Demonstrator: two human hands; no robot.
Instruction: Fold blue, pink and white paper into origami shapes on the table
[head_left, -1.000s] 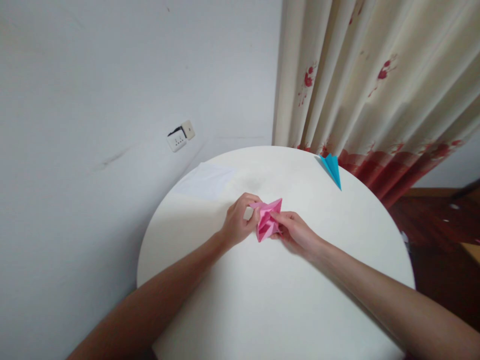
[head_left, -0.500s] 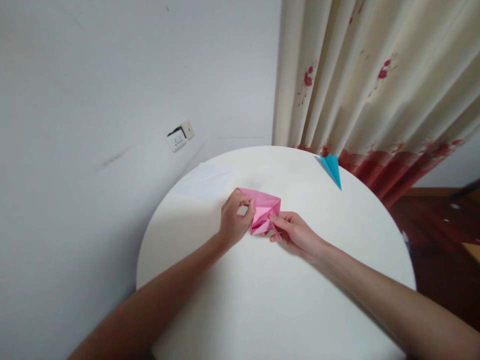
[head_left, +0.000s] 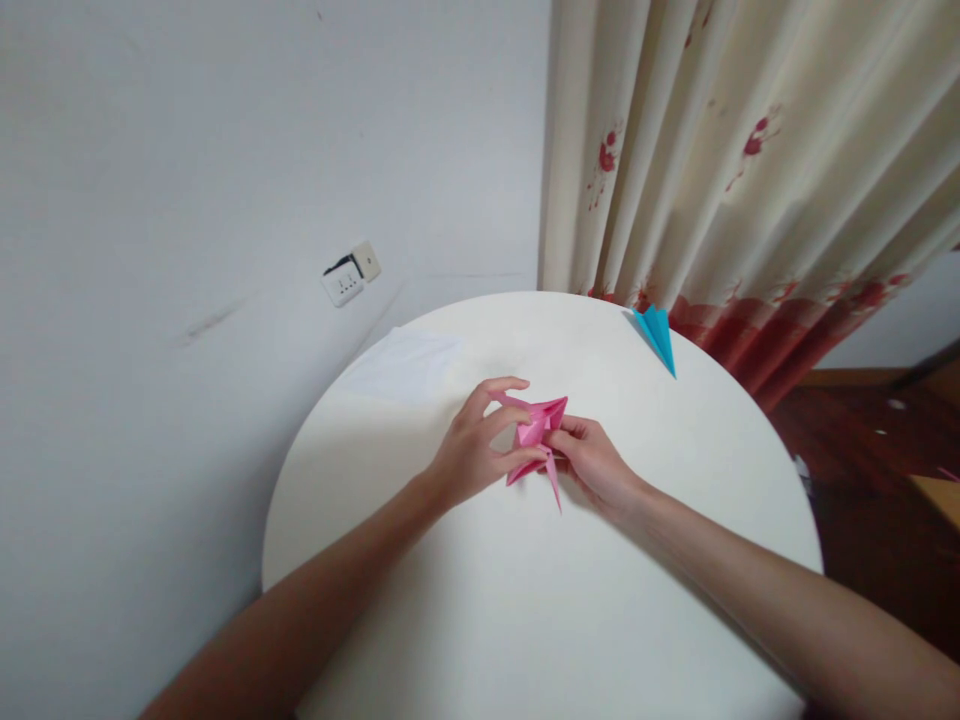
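Broadly, a plain white wall [head_left: 187, 150] fills the left half of the head view, with a cream pleated curtain printed with red flowers [head_left: 750, 150] hanging at the right, its red hem reaching down behind the table. Below them stands a round white table [head_left: 465, 620], its bare top taking up the lower middle of the view, and dark wooden floor [head_left: 885, 450] shows past its right edge. Two bare forearms come in from the bottom corners and meet near the table's middle. A sheet of white paper [head_left: 409, 362] lies flat at the far left edge of the table, well apart from the hands.

The left hand [head_left: 472, 450] has its fingers spread — the upper ones curve over the far side of a small pink folded paper figure [head_left: 538, 435], while the thumb and a lower finger pinch its near left edge. The right hand [head_left: 596, 462] sits just beside it, fingers drawn together and clamped on the figure's right side. The pink figure is held between the two hands, at or just above the tabletop near its centre, with a narrow point sticking down toward the person.

A blue folded paper piece with a sharp tip [head_left: 657, 334] lies at the far right rim, near the curtain hem. On the wall, a small white socket plate [head_left: 349, 275] sits tilted.
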